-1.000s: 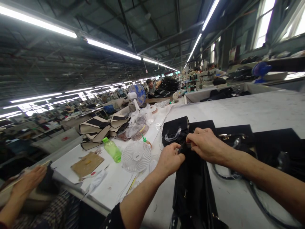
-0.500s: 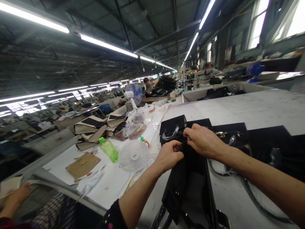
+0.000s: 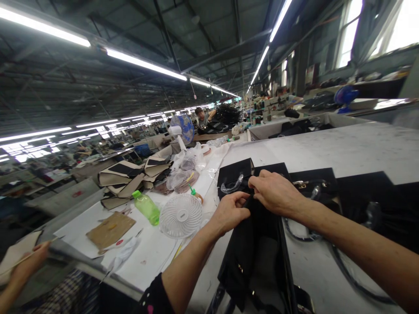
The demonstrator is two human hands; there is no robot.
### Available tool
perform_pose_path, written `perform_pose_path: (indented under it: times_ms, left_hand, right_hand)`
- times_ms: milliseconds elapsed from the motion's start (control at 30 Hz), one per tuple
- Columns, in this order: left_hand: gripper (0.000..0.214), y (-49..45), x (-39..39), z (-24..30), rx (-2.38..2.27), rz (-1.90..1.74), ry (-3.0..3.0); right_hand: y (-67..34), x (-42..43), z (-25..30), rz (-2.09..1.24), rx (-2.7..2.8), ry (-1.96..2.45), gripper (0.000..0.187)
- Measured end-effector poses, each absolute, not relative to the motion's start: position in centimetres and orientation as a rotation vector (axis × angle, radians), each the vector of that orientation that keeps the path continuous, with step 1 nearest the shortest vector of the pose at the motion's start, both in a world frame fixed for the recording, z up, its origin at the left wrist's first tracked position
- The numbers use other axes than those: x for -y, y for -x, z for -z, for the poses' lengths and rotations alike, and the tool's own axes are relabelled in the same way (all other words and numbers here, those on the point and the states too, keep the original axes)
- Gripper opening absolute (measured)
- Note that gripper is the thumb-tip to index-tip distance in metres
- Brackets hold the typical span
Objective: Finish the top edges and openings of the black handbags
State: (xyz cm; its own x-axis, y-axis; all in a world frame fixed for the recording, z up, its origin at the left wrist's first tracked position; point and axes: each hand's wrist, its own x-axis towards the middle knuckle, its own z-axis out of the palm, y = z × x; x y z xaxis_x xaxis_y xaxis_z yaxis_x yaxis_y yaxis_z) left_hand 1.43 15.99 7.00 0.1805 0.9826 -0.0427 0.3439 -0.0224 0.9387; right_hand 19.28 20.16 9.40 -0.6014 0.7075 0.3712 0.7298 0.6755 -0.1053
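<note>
The left hand [image 3: 231, 211] and the right hand [image 3: 276, 192] meet at the far end of an open black handbag [image 3: 248, 257]. The bag lies lengthwise on the white worktable [image 3: 343, 148], reaching from the near edge toward the middle. Both hands are closed on the bag's far rim. The left hand's fingers curl over the rim from the left, and the right hand pinches the same spot from the right, so the knuckles nearly touch. The bag's mouth gapes toward the camera and shows a dark lining.

Just beyond the hands, a row of finished black bags [image 3: 310, 179] runs across the middle of the table toward its right edge. The leftmost of these [image 3: 235, 169] carries a handle wrapped in clear plastic [image 3: 231, 185], just beside the left hand.

Near the table's left edge, a small white fan [image 3: 180, 215] lies face up with a green bottle [image 3: 146, 207] on its side next to it. A piece of brown cardboard [image 3: 110, 229] sits closer to the near left corner. Farther along that edge is a heap of beige and black cut panels [image 3: 127, 176], then crumpled clear plastic bags [image 3: 185, 176], and a blue standing fan [image 3: 183, 128] beyond them.

At the lower left, off the table, a co-worker's hand [image 3: 28, 264] holds a thin stick. Another person [image 3: 200, 115] sits at the far end.
</note>
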Motion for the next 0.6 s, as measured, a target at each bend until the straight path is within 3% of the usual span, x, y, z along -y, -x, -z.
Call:
perform_pose_path:
  times_ms: [133,400,533,600]
  left_hand:
    - [0.019,-1.9,-17.7,-7.5,-1.459,-0.85,-1.721]
    - [0.006,-1.9,-17.7,-8.0,-1.807,-0.84,-1.772]
    - [0.009,-0.1,-16.4,-7.7,-1.996,-0.993,-1.739]
    - [0.01,0.6,-16.3,-7.5,-2.114,-1.019,-1.709]
  right_hand:
    - [-18.9,-20.2,-9.7,-0.006,2.506,1.085,0.016]
    - [-20.9,-19.0,-9.3,-0.408,2.185,1.186,0.018]
    - [-22.9,-13.4,-6.9,-0.657,1.943,1.12,0.043]
    - [-23.2,-10.3,-5.2,-0.616,1.973,1.068,0.058]
